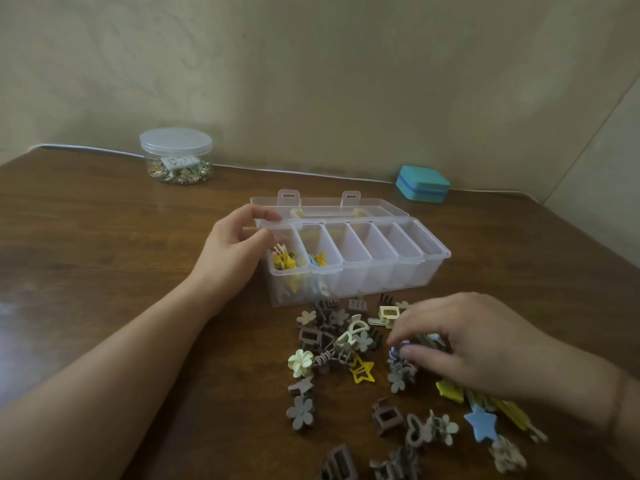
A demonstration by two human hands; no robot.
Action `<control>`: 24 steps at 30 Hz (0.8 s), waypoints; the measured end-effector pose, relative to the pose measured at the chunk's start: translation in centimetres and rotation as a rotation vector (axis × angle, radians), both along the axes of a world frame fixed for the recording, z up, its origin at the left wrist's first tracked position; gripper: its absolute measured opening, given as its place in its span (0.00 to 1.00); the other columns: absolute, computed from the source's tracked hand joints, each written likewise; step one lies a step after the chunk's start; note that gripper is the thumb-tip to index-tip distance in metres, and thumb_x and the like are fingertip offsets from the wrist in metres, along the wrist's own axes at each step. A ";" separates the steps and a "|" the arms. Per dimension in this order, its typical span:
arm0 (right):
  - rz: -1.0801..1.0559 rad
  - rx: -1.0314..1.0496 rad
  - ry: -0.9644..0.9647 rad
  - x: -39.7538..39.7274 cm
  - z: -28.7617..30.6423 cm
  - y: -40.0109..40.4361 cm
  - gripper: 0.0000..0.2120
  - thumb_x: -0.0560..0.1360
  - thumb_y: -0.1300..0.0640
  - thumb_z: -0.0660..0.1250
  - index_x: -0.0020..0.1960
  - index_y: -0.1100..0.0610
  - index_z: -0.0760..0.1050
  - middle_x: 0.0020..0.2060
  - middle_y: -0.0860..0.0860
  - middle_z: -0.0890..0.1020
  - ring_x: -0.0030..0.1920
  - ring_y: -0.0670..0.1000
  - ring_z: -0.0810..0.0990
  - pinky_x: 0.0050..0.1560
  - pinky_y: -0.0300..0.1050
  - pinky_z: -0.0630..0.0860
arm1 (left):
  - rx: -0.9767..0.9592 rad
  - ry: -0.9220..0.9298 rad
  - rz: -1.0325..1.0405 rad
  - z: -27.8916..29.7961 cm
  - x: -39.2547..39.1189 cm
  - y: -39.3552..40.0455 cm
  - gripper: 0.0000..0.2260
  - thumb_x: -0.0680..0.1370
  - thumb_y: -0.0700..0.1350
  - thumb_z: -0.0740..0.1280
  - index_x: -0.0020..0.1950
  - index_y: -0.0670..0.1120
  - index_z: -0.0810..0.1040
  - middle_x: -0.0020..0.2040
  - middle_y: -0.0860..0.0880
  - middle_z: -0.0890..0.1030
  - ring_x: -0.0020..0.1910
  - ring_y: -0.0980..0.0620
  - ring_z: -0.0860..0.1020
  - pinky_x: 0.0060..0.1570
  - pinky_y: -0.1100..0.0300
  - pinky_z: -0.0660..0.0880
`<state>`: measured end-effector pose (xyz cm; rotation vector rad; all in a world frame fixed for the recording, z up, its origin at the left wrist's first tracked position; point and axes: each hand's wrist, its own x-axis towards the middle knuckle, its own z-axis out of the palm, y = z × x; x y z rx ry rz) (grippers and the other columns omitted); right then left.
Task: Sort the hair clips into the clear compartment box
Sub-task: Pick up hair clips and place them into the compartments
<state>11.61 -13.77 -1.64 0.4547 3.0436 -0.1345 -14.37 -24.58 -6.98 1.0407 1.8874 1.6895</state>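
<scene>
Clear compartment box at the centre of the wooden table, lid folded back toward 12 o'clock, six compartments in a row. The two leftmost compartments hold yellow and blue clips; the other four show nothing inside. Loose hair clips lie scattered from 6 to 4 o'clock of the box, the nearest just beside its front wall: brown and grey flower claws, cream clips, a yellow star outline, a blue star. Left hand at 9 o'clock of the box, fingers curled over the rim at the leftmost compartment, thumb and forefinger set on the box corner. Right hand palm down over the pile at 5 o'clock, fingertips drawn together on a small clip; blur hides which clip, and the hand covers the clips beneath it. Round lidded jar of gold-coloured pieces at 10 o'clock, well apart; teal case at 1 o'clock near the wall
</scene>
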 end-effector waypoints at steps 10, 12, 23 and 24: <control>-0.026 0.106 -0.041 -2.2 -0.1 -1.3 0.12 0.75 0.44 0.65 0.58 0.38 0.74 0.51 0.36 0.77 0.50 0.38 0.75 0.49 0.38 0.74 | -0.002 -0.017 -0.016 0.1 0.0 -0.2 0.12 0.77 0.37 0.65 0.52 0.53 0.79 0.42 0.53 0.87 0.39 0.57 0.83 0.43 0.57 0.79; -0.058 0.089 -0.046 -2.4 0.9 -1.2 0.10 0.74 0.45 0.66 0.55 0.38 0.75 0.48 0.35 0.79 0.46 0.35 0.75 0.45 0.35 0.72 | 0.000 -0.024 -0.023 0.1 0.0 -0.2 0.11 0.75 0.40 0.66 0.52 0.54 0.79 0.43 0.52 0.87 0.41 0.53 0.83 0.46 0.51 0.79; -0.236 -0.575 0.398 -11.1 2.8 2.4 0.11 0.75 0.60 0.70 0.55 0.48 0.79 0.42 0.48 0.86 0.23 0.48 0.73 0.25 0.42 0.73 | -0.007 -0.010 -0.042 0.2 0.0 -0.3 0.11 0.76 0.38 0.66 0.53 0.53 0.79 0.43 0.53 0.87 0.41 0.55 0.83 0.47 0.51 0.78; -0.244 -0.507 0.444 -11.3 2.3 2.9 0.10 0.74 0.59 0.70 0.53 0.48 0.80 0.44 0.47 0.86 0.27 0.47 0.78 0.29 0.44 0.77 | -0.011 -0.009 -0.040 0.2 0.0 -0.3 0.10 0.75 0.41 0.66 0.53 0.53 0.79 0.43 0.53 0.87 0.41 0.54 0.83 0.48 0.50 0.78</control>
